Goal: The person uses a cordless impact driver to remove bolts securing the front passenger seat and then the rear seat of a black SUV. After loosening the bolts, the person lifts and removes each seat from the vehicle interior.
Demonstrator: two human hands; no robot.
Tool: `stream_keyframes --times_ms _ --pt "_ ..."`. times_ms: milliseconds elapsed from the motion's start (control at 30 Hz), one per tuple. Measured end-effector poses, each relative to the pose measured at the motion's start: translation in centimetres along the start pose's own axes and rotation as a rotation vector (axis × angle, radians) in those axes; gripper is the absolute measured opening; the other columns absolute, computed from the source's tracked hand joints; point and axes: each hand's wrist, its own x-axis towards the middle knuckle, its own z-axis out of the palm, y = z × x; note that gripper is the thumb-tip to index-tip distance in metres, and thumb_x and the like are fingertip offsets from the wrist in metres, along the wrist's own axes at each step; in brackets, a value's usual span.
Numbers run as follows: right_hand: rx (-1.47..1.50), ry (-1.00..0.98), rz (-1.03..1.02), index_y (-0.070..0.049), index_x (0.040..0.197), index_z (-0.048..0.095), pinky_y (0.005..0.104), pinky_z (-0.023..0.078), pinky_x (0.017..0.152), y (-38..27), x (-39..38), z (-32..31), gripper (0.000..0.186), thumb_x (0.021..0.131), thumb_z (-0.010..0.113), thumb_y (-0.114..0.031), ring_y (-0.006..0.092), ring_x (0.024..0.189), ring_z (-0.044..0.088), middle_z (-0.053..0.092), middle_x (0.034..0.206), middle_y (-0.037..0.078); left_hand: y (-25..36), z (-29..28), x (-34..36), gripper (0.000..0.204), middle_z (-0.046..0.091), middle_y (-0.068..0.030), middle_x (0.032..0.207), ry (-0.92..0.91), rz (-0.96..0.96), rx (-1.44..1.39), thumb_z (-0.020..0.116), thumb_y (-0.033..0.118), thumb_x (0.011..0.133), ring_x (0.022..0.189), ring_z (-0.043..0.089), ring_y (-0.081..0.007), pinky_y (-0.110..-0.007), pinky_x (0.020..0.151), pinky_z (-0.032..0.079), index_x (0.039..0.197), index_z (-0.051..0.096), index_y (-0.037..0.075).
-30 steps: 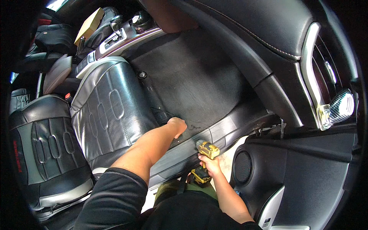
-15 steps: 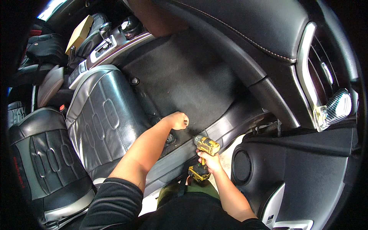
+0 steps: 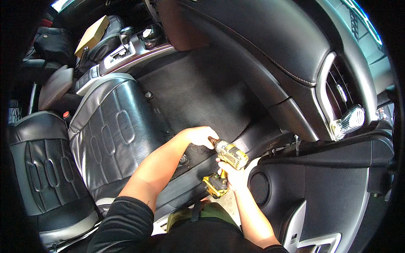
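I lean in at a car's open passenger doorway. My right hand [image 3: 232, 175] is closed round the grip of a yellow-and-black cordless drill [image 3: 231, 155], its battery hanging below. The drill points up and to the left, with a dark socket or bit [image 3: 213, 140] at its nose. My left hand [image 3: 200, 135] is closed at that dark piece, its fingertips partly hidden. Both hands are over the floor edge beside the black leather seat [image 3: 114, 126]. Below them, a dark round fitting [image 3: 182, 159] and a thin wire show by the seat's base.
The dashboard [image 3: 270, 38] overhangs the dark carpet [image 3: 185, 84]. The open door panel [image 3: 320, 185] stands to my right, past the sill [image 3: 177, 194]. The centre console with gear lever [image 3: 125, 36] runs beyond the seat. A tan box [image 3: 90, 36] rests on the far seat.
The drill has risen and turned toward my left hand, which now meets its nose. A small dark piece seen in my left fist half a second ago is now at the drill's tip.
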Motion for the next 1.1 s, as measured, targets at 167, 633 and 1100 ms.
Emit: stream_keyframes --times_ms 167,633,1100 --pt "-0.020 0.051 0.029 0.000 0.120 0.064 0.0249 0.052 0.055 -0.4 -0.3 0.5 0.039 0.083 0.074 0.003 0.0121 0.064 0.063 0.072 0.100 0.010 0.0 0.0 0.3 0.032 0.070 -0.0173 0.094 0.048 0.087 -0.104 0.079 0.016 0.074 0.087 0.066 -0.0297 -0.039 0.079 0.052 0.101 0.070 0.000" --pt "-0.392 -0.005 -0.113 -0.001 0.117 0.063 0.0250 0.053 0.063 -1.1 1.0 -0.3 0.039 0.082 0.079 -0.003 0.0101 0.072 0.064 0.071 0.099 0.008 4.7 -0.8 -0.3 0.021 0.072 -0.0168 0.087 0.195 0.045 0.279 0.075 0.018 0.071 0.086 0.069 -0.0352 -0.044 0.076 0.053 0.087 0.072 0.005" --pt "0.074 -0.230 0.009 0.003 0.136 0.050 0.0363 0.062 0.064 -3.9 3.9 0.2 0.050 0.089 0.067 -0.003 0.0249 0.071 0.070 0.066 0.121 0.021 0.4 -1.9 1.7 0.038 0.063 -0.0058 0.107 0.692 -0.056 -1.148 0.062 0.009 0.090 0.100 0.061 -0.0166 -0.036 0.089 0.053 0.127 0.058 0.003"
